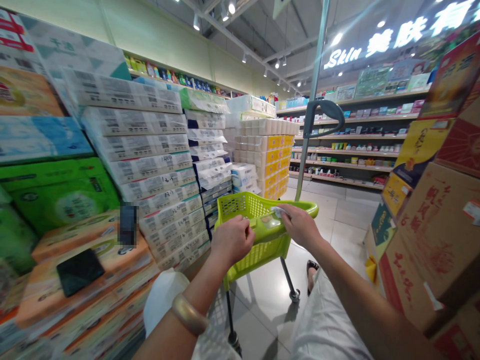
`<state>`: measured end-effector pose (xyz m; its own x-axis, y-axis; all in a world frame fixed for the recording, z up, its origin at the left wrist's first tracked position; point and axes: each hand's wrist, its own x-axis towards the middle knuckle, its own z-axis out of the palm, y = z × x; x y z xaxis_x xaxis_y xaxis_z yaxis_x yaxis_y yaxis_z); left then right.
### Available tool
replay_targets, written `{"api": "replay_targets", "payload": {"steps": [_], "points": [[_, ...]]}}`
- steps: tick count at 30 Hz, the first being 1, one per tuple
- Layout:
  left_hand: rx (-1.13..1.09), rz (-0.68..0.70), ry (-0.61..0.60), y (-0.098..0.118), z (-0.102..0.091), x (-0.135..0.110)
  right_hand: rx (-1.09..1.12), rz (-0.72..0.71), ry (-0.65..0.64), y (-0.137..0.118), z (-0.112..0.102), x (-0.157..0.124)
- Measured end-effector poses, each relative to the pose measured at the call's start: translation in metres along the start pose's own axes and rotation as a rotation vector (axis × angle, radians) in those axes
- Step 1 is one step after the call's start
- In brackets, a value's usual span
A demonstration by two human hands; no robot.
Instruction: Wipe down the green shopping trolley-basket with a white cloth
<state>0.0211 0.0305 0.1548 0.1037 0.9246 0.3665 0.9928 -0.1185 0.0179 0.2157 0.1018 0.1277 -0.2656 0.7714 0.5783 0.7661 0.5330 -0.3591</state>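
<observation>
A bangle [188, 314] rides the left forearm, nearest the lens. Beyond it both hands meet at the near rim of the green basket [258, 227]. The left hand [232, 239] is curled shut on the rim; the right hand [300, 225] pinches a small pale wipe [279, 212] against it. The basket stands on wheels, so a hard rub could roll it toward the tissue packs [157, 175] left of it.
</observation>
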Motion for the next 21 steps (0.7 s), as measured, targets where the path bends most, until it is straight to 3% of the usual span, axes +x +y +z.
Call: {"api": "replay_targets", "payload": {"steps": [2, 8, 10, 14, 16, 21], "points": [[-0.002, -0.003, -0.001, 0.000, 0.000, 0.000, -0.006, -0.019, -0.011, -0.009, 0.002, -0.001], [-0.005, 0.014, 0.012, -0.002, 0.001, 0.000, 0.061, -0.292, -0.134, -0.054, 0.004, -0.006], [-0.001, 0.016, 0.011, -0.002, 0.001, 0.000, 0.040, -0.256, -0.172, -0.051, 0.001, 0.001], [-0.001, -0.003, -0.004, 0.000, -0.001, -0.001, -0.063, -0.002, -0.189, -0.030, -0.005, 0.016], [-0.001, -0.015, -0.007, 0.001, -0.002, -0.001, -0.083, 0.052, -0.184, -0.027, -0.006, 0.018], [-0.005, 0.007, 0.011, 0.000, 0.000, -0.001, 0.024, -0.236, -0.218, -0.050, 0.000, 0.008]]}}
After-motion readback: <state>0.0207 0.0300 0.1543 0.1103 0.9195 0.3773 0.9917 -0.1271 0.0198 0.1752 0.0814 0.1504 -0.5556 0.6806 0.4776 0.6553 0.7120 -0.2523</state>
